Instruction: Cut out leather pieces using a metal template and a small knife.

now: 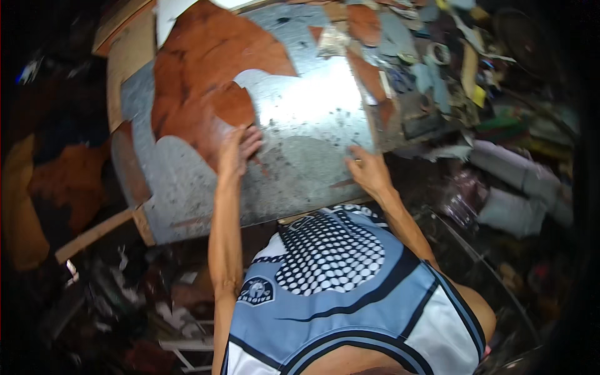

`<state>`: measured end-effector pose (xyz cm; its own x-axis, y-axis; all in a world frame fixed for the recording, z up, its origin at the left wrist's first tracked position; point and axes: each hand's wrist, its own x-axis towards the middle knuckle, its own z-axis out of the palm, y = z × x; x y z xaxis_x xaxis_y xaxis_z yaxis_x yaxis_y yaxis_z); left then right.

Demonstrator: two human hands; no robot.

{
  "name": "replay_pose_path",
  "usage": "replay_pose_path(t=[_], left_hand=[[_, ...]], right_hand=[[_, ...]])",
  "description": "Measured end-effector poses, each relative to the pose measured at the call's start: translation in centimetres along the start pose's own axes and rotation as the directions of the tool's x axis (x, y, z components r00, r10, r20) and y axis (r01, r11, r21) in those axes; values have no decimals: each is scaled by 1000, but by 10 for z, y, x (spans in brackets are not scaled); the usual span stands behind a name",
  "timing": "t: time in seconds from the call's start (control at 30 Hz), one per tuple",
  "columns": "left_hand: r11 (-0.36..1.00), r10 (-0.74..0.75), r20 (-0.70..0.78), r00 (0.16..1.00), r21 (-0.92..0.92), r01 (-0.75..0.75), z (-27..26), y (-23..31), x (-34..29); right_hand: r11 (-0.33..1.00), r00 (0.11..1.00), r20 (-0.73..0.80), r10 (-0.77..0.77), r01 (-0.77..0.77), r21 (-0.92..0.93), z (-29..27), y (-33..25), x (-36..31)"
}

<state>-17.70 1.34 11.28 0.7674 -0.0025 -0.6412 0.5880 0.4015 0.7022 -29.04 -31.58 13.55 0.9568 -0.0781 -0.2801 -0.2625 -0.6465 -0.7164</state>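
Note:
A large sheet of reddish-brown leather [194, 75], with dark creases and curved cut-outs along its edge, lies on a grey metal-topped table [187, 206]. My left hand [239, 150] rests at the leather's near right edge, fingers apart, just below a rounded leather lobe [234, 105]. Whether that lobe is a separate piece I cannot tell. My right hand [370, 172] is by the table's right edge with its fingers curled in; anything in them is too small to make out. Between my hands a grey rounded patch [309, 156] shows on the metal.
Leather scraps, strips and a clear plastic bag [333, 41] crowd the surface at the back right. Wrapped rolls [512, 165] lie lower on the right. A wooden bar [94, 236] juts from the table's near left corner. Brown leather pieces [69, 181] hang or lie at left.

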Motion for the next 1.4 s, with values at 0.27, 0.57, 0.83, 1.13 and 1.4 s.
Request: replay_pose_path(t=[0.27,0.57,0.83,1.13,1.4], left_hand=[[630,237,-223,946,776,25,27,9,-47],[-225,638,246,729,966,-129,-42,67,56],[305,411,162,897,903,-302,-21,90,55],[768,184,381,906,519,-375,130,82,-2],[-38,542,178,821,981,-188,-20,72,11]], right_hand=[[972,976,219,-4,-49,232,14,-67,51],[909,909,291,-300,180,375,62,-101,84],[924,960,126,-250,198,327,49,-96,95],[745,989,79,-122,39,666,-2,-68,119],[836,932,-52,359,-296,463,-69,14,171]])
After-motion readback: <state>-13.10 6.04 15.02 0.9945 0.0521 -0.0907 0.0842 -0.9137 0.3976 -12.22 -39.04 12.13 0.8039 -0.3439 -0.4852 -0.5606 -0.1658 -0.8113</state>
